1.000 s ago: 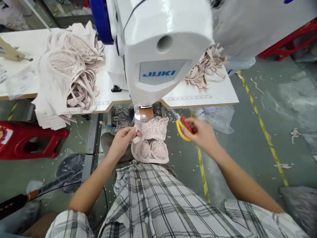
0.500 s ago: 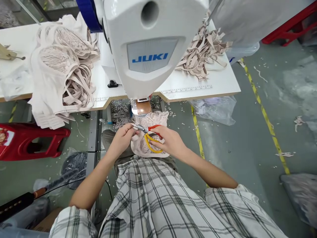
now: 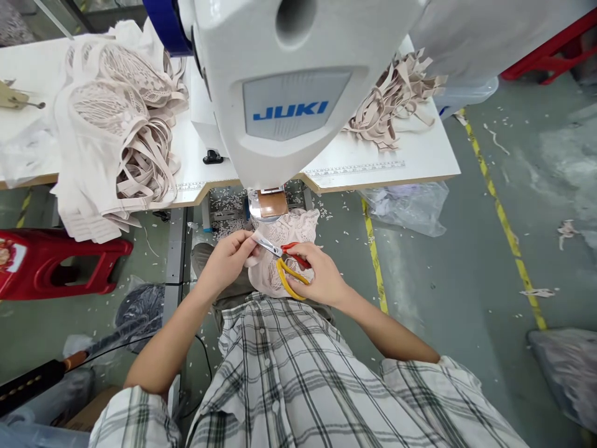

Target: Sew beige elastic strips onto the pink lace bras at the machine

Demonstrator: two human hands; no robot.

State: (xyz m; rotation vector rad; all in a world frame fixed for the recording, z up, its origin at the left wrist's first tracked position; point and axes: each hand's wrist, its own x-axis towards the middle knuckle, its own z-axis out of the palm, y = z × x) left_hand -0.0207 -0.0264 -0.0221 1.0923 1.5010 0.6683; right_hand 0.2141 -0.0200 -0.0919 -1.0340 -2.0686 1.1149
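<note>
My right hand (image 3: 319,274) is closed round the handles of a pair of scissors (image 3: 290,269), one loop red and one yellow. The metal blades point up and left and look nearly together, their tips at the edge of the cloth by my left fingers. Between thumb and fingers, my left hand (image 3: 232,260) pinches the edge of a pale pink lace garment piece (image 3: 298,229). This piece hangs below the sewing head and over my lap, partly hidden by the scissors and both hands.
A white JUKI sewing machine (image 3: 289,112) stands over the white table (image 3: 345,168). Pale lace garments (image 3: 102,124) are heaped at the left, beige straps (image 3: 396,102) at the right. A red stool (image 3: 60,261) is at the left, a plastic bag (image 3: 410,208) under the table's right side.
The scissor blades have gone from parted to nearly together, and the handles have shifted slightly right and down. My left hand has moved slightly, still pinching the cloth.
</note>
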